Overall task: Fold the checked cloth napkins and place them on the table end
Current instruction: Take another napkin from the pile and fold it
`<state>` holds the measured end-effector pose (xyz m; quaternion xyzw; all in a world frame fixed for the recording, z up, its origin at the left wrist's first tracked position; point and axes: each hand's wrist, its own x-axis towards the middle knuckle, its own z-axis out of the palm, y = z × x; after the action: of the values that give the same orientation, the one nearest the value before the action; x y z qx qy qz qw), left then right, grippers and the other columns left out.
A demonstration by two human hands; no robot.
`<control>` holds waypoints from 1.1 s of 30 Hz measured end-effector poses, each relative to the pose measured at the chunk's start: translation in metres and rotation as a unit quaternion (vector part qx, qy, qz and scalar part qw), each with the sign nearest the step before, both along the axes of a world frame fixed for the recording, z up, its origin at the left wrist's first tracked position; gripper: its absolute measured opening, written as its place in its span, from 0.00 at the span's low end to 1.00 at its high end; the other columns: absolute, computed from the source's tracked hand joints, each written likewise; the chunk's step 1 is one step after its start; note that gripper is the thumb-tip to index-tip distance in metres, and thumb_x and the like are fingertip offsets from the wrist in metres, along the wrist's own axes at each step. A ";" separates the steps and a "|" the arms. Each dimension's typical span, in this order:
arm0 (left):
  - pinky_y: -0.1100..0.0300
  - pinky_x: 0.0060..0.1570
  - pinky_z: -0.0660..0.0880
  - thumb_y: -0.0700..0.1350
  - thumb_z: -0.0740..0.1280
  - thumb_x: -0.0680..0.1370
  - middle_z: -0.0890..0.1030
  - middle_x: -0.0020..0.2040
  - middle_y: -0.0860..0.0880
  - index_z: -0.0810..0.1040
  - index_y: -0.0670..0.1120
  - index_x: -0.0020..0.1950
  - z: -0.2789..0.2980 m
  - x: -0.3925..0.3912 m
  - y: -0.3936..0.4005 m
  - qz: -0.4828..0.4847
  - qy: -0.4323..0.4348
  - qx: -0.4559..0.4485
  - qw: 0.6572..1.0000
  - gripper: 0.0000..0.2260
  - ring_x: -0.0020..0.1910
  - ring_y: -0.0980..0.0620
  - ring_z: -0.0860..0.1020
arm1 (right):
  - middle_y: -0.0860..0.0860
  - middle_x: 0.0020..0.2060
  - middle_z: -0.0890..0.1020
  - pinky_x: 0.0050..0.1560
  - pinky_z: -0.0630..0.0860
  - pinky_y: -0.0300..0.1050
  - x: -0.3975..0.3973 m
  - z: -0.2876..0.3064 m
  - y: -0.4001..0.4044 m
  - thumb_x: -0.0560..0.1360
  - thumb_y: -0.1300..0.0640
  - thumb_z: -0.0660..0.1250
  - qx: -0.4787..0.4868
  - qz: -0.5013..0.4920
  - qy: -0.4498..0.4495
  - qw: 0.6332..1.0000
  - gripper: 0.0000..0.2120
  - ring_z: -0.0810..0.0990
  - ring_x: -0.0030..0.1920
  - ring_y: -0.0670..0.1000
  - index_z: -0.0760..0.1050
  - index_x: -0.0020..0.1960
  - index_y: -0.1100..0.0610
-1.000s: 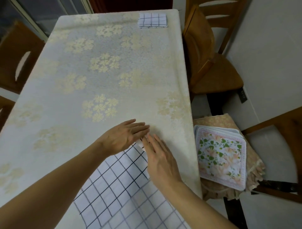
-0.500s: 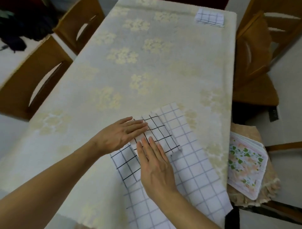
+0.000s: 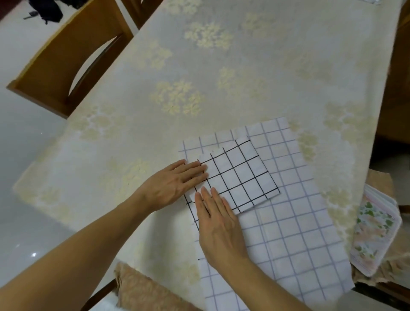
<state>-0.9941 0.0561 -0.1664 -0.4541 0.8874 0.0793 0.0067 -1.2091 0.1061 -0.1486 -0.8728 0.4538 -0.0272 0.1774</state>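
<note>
Under both flat palms, near the surface's close edge, a checked napkin (image 3: 261,199) is pressed down. A second ago only its far corner was pinched beyond the fingertips; now a flap (image 3: 237,175) showing bold black lines has been turned back over the paler grid and lies just ahead of the fingers. By that sign, the first fold is judged to be laid and the crease is being set.

The left hand (image 3: 175,184) is spread flat on the flap's left edge; no grip is closed on anything. The right hand (image 3: 219,224) is likewise flat, its grip undone, on the flap's near edge. The cloth's tail hangs off the surface (image 3: 137,124) behind the right wrist.

One napkin is counted under the hands. A sliver of another, already folded (image 3: 370,1), is seen at the far end, well beyond the fingertips. One pile of floral cloths (image 3: 375,230) lies right of the right hand, off the surface. Two wooden chairs (image 3: 66,60) are counted left.
</note>
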 end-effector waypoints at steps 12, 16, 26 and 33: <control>0.46 0.77 0.55 0.38 0.52 0.81 0.54 0.81 0.45 0.55 0.46 0.81 -0.008 0.005 0.016 0.037 -0.006 0.032 0.999 0.27 0.81 0.47 0.51 | 0.56 0.75 0.69 0.72 0.69 0.57 0.001 -0.021 0.009 0.83 0.51 0.57 -0.001 0.015 -0.003 1.000 0.23 0.64 0.77 0.58 0.67 0.75 0.59; 0.44 0.77 0.56 0.41 0.53 0.79 0.60 0.80 0.45 0.61 0.48 0.80 0.001 0.004 0.018 0.075 -0.007 0.044 0.996 0.27 0.80 0.46 0.56 | 0.55 0.76 0.68 0.74 0.67 0.55 -0.003 -0.012 0.004 0.85 0.42 0.46 0.014 0.042 -0.043 0.998 0.28 0.62 0.78 0.55 0.67 0.76 0.58; 0.47 0.79 0.50 0.52 0.51 0.83 0.57 0.80 0.45 0.56 0.43 0.81 0.005 -0.089 -0.058 0.048 0.038 -0.007 0.998 0.27 0.80 0.48 0.54 | 0.61 0.79 0.57 0.78 0.56 0.54 -0.060 -0.034 -0.081 0.83 0.46 0.49 -0.058 -0.143 0.004 0.988 0.31 0.55 0.80 0.58 0.53 0.80 0.65; 0.46 0.79 0.45 0.60 0.42 0.83 0.44 0.82 0.49 0.43 0.48 0.82 -0.024 -0.097 -0.099 -0.037 -0.022 0.036 0.998 0.30 0.80 0.50 0.41 | 0.59 0.81 0.47 0.80 0.50 0.54 -0.065 -0.047 -0.090 0.82 0.35 0.42 -0.026 -0.133 0.073 0.988 0.40 0.44 0.81 0.55 0.43 0.81 0.63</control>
<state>-1.0910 -0.0429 -0.1907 -0.4218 0.8999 0.1011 0.0459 -1.2739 0.0161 -0.1952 -0.8088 0.5766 0.0014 0.1155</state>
